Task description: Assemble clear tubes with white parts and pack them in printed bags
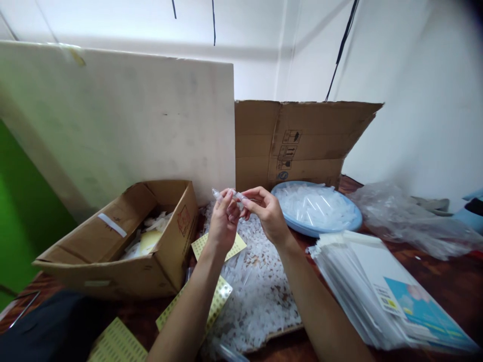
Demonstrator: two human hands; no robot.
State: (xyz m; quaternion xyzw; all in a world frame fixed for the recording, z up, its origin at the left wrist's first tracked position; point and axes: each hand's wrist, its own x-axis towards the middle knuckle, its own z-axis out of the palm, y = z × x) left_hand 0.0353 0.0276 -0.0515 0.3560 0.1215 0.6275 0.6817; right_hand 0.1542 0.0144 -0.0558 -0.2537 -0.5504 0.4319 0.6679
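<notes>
My left hand (223, 220) and my right hand (265, 210) meet above the table, both pinched on a small clear plastic tube (227, 194) held level between the fingertips. Beneath them lies a heap of small clear plastic pieces (256, 281) on a flat board. Yellow dotted sticker sheets (220, 296) lie under and beside my left forearm.
An open cardboard box (124, 241) with white scraps stands at the left. A blue basin (316, 208) full of clear tubes sits behind, in front of a cardboard flap (302, 141). A stack of bagged printed cards (381, 291) lies right, crumpled plastic (411, 216) beyond. A white board (121, 125) leans behind.
</notes>
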